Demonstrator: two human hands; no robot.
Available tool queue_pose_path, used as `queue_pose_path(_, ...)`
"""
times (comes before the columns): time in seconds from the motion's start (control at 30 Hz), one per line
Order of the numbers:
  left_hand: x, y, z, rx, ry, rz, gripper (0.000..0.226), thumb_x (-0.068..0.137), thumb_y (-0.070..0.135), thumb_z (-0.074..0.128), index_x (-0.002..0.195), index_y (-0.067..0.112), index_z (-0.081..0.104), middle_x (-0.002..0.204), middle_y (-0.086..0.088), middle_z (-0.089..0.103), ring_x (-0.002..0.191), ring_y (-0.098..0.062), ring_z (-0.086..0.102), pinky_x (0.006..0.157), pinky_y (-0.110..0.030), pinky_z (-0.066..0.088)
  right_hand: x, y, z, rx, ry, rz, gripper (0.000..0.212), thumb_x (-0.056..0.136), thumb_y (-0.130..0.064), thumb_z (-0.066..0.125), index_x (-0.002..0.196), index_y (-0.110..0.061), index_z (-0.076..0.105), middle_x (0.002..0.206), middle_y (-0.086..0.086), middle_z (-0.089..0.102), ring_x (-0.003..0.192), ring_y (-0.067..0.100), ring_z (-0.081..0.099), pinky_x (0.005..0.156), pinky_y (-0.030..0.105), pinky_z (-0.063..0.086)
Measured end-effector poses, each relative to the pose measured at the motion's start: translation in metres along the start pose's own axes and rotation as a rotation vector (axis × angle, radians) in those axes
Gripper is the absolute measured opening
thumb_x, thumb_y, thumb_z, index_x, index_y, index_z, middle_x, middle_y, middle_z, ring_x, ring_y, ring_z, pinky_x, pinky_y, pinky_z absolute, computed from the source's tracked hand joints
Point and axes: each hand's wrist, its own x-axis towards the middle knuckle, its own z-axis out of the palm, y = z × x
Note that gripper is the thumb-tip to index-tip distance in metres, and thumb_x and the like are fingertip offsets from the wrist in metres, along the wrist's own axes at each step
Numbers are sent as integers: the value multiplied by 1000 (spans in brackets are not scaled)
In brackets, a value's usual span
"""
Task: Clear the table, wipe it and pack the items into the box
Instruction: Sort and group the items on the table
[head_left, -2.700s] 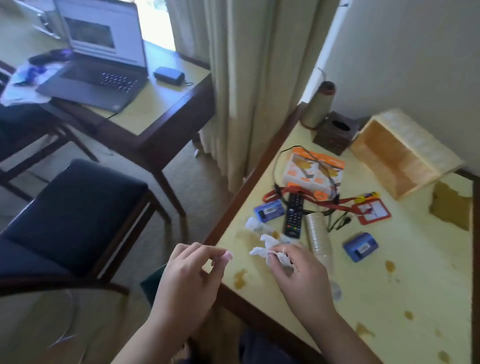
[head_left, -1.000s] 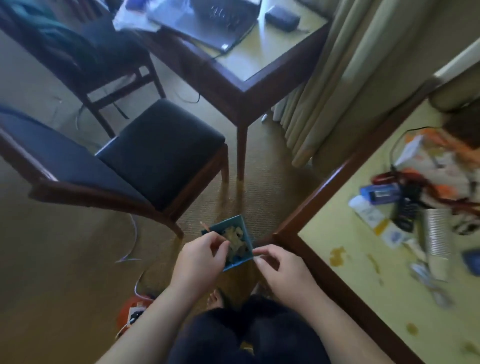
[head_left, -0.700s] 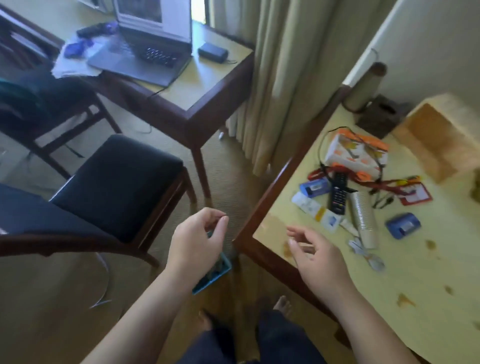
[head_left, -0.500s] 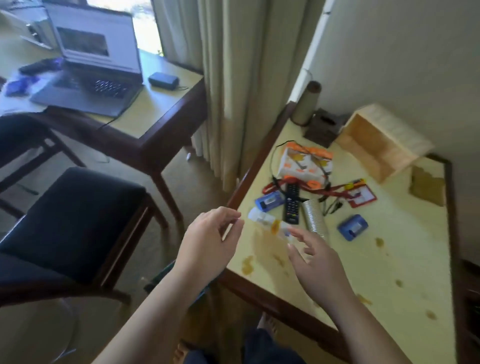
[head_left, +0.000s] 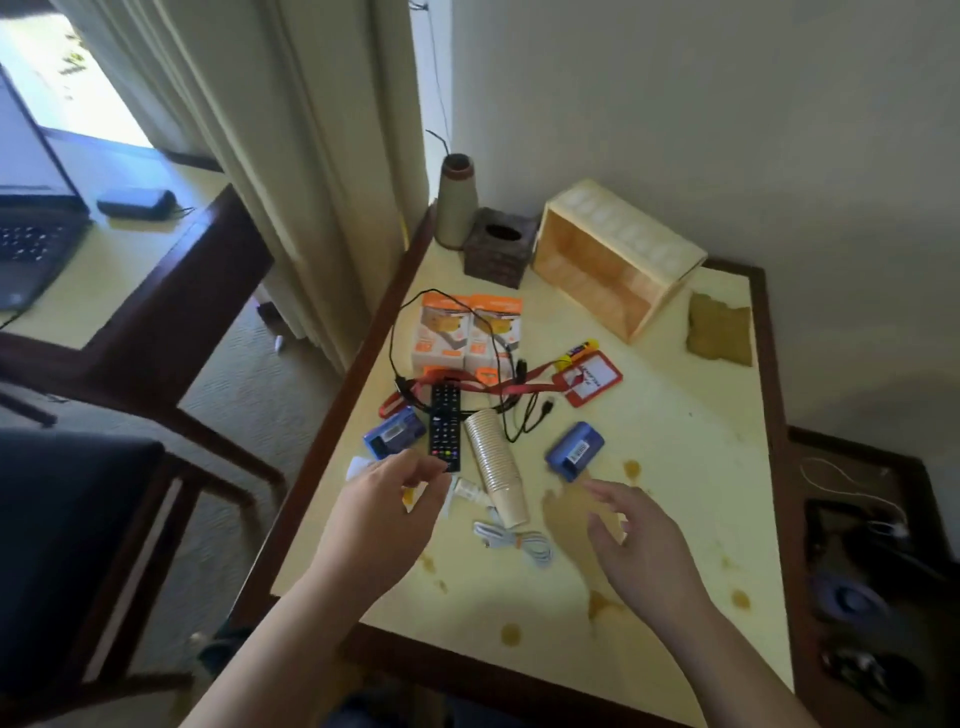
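Both hands, left (head_left: 382, 512) and right (head_left: 641, 543), hover empty-fingered beside cup stack (head_left: 493, 470), remote (head_left: 445, 425), white cable (head_left: 514, 540).

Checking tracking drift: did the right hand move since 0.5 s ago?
Yes. The right hand shifted rightward along the table, from beside the paper cup stack to below the blue box.

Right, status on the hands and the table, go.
Left hand open over small white packets; right hand open, empty. Remote, cup stack, cables not yet packed. Wooden box on its side at back. Brown stains unwiped.
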Motion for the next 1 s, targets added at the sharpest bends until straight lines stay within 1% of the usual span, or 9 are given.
queue_pose_path(0.07,4,3,5,44,-26,10,8,97,45,69,104,49,67,92,39,57,102,27,46,67,-7,37,1,4,6,-4,-35,40,36,99,-31,68,133,-39,63,128,-20,60,125,8,58,103,27,43)
queue_pose_path(0.13,9,1,9,77,-48,16,9,97,48,68,106,50,66,92,40,55,101,28,46,66,-7,36,2,6,17,-19,-91,62,36,99,-33,66,135,-38,63,130,-20,59,126,7,56,102,25,41)
queue_pose_path(0.27,22,-19,12,157,-103,44,14,98,48,66,112,47,65,96,38,53,95,7,53,71,-11,36,1,2,40,-62,-193,94,44,100,-36,63,144,-40,57,140,-24,54,130,1,50,104,20,37)
queue_pose_path(0.4,36,-51,11,273,-176,55,24,96,40,70,120,40,68,113,21,64,110,-9,50,82,-26,41,-1,-11,58,-77,-211,129,48,98,-35,65,145,-41,55,138,-21,54,127,4,50,98,19,38)
queue_pose_path(0.47,42,-66,10,357,-215,82,33,95,39,72,127,39,66,124,15,63,117,-16,49,90,-30,45,-1,-18,66,-137,-218,118,50,96,-35,67,145,-40,56,135,-17,56,124,7,51,96,21,42)
queue_pose_path(0.57,52,-86,12,516,-273,130,54,91,46,74,141,40,56,145,8,51,130,-21,42,101,-38,47,-3,-23,79,-358,-249,69,49,95,-39,64,143,-43,54,128,-14,57,117,12,51,95,26,48)
queue_pose_path(0.7,63,-109,20,650,-324,207,71,84,56,76,147,38,48,146,6,47,132,-23,41,103,-41,45,-5,-21,98,-553,-237,85,39,94,-33,60,132,-40,51,123,-14,53,109,12,51,88,26,50)
queue_pose_path(0.9,77,-121,28,704,-347,277,65,88,41,73,149,34,52,145,8,52,128,-21,40,98,-40,45,-2,-20,104,-559,-227,98,31,94,-23,60,120,-36,53,114,-14,49,104,11,50,83,27,50)
queue_pose_path(1.0,83,-117,25,726,-388,316,58,90,49,72,145,39,55,141,14,54,130,-19,38,97,-38,41,4,-28,90,-443,-266,130,31,87,-25,66,114,-36,58,112,-16,56,104,10,55,83,28,52)
